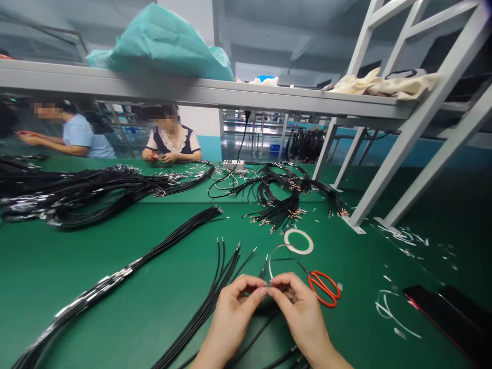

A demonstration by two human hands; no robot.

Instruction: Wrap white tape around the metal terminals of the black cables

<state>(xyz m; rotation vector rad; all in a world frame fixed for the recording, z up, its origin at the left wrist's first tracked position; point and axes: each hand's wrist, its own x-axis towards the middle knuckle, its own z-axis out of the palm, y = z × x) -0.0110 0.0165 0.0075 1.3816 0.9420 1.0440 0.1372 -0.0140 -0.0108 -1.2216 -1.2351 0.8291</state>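
Observation:
My left hand (pixel 236 307) and my right hand (pixel 298 305) meet at the fingertips above the green table, both in a pinch. A thin strip of white tape (pixel 270 261) curves from its roll (pixel 299 242) down into my right fingertips. What my left fingers hold is too small and covered to make out. One black cable end (pixel 264 265) shows just behind the left fingers. Left of my hands lies a loose group of black cables (pixel 209 300) with bare metal tips. Red-handled scissors (pixel 323 288) rest to the right of my right hand.
A long cable bundle (pixel 154 253) crosses the left side. More black cables (pixel 103 197) and a coiled heap (pixel 279 197) lie farther back. White scraps (pixel 395 312) and a dark phone-like object (pixel 438 318) are at right. Grey shelf legs (pixel 403 138) stand there. Two people (pixel 172 143) sit opposite.

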